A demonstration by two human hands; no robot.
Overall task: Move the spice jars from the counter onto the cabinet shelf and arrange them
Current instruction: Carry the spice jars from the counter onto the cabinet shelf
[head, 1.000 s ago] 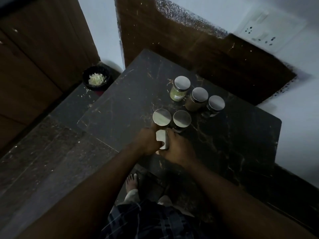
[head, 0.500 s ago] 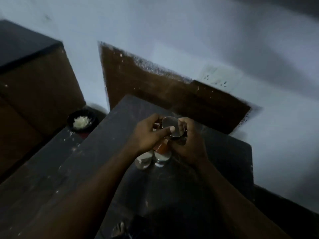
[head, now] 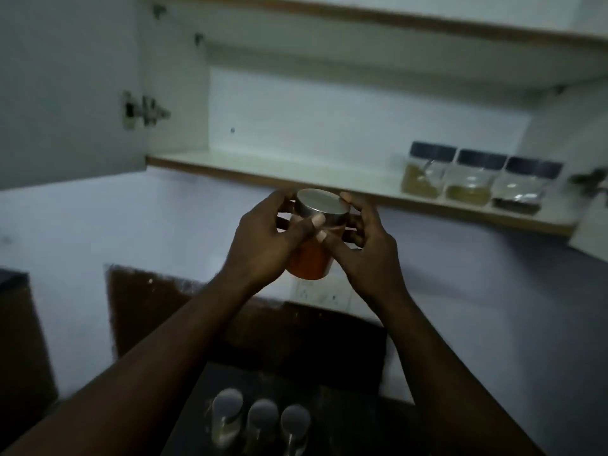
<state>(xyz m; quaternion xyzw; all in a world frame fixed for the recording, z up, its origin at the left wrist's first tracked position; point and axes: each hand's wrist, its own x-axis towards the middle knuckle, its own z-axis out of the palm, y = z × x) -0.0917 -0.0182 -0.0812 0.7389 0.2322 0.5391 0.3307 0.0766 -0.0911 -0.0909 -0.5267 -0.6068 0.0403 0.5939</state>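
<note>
Orange jar (head: 311, 261): it is no longer down on the counter (head: 345, 422); it is now in the air, just under the front edge of the cabinet shelf (head: 296, 172).
Meaning: the pick-up looks finished; I judge that only the placing on the shelf remains for this jar.
Left hand (head: 263, 245): fingers curled round the jar's left side, thumb across the glass below the lid (head: 320, 202).
Right hand (head: 365, 245): curled round the right side, so both hands grip it.
Shelf jars (head: 470, 182): three with dark lids stand in a row at the right end.
Counter jars (head: 260, 419): three silver lids show below, not yet moved.
Look: clear glass, orange-red powder inside, flat shiny metal lid, tilted a little toward the camera.
</note>
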